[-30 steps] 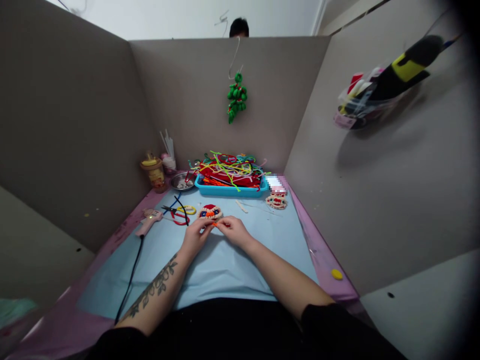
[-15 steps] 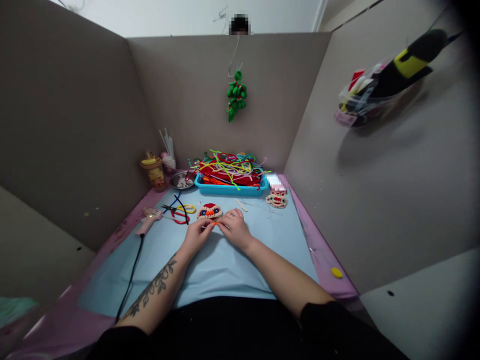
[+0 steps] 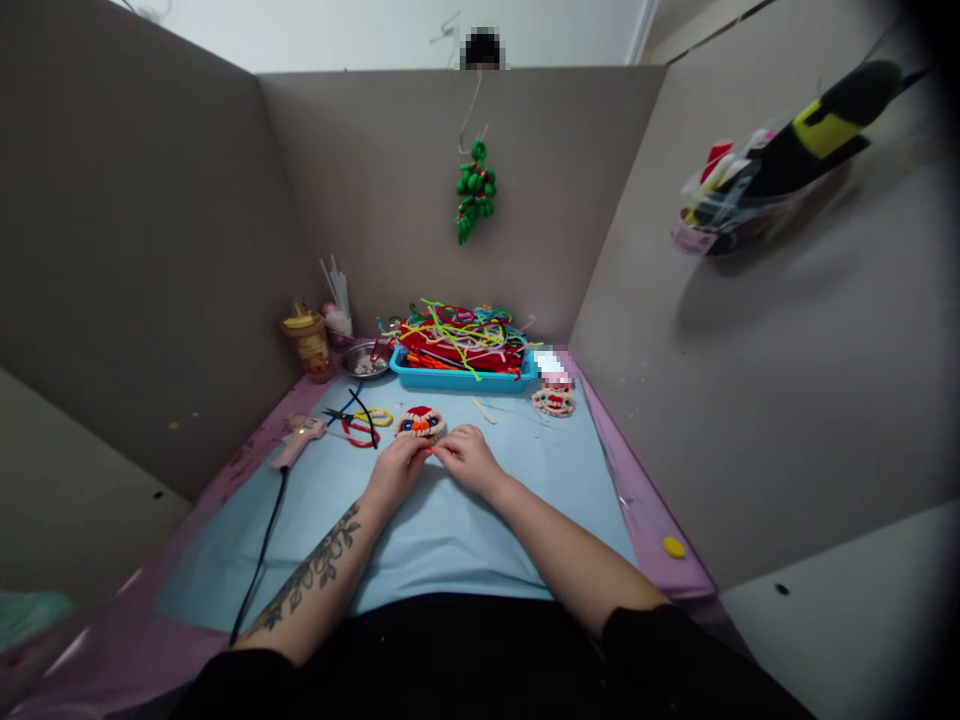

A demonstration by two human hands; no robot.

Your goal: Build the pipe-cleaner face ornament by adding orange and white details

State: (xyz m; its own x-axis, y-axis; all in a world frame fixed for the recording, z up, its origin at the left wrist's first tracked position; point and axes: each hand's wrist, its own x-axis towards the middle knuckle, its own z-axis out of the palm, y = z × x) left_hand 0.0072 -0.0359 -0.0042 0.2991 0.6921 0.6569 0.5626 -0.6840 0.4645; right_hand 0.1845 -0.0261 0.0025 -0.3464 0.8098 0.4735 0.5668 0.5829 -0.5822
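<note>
change: fingertips drawn slightly closer than a second ago, same pinch kept, so work stays on one piece | left hand (image 3: 397,468): closed on orange strand (image 3: 432,450), seemingly a pipe-cleaner bit, too small to be sure | right hand (image 3: 471,458): pinching its other end | strand: between both hands, low over bench (image 3: 450,540), just short of pipe-cleaner face (image 3: 421,423) | near: scissors (image 3: 352,420) to the left, blue tray (image 3: 457,379) behind

Surface finishes in a work booth: matt grey cardboard partition walls (image 3: 150,250); smooth, matt light blue paper sheet (image 3: 450,550) over a faintly glossy pink table covering (image 3: 637,505); smooth turquoise plastic tray (image 3: 459,381) holding fuzzy chenille stems of many colours (image 3: 457,335); shiny small round metal dish (image 3: 365,362); pink plastic glue gun (image 3: 298,440) with smooth black cord (image 3: 259,560); round chenille face in red, cream and orange (image 3: 421,423), its pile soft and fuzzy, like the short orange chenille piece (image 3: 430,450) and the green hanging chenille ornament (image 3: 475,192)
</note>
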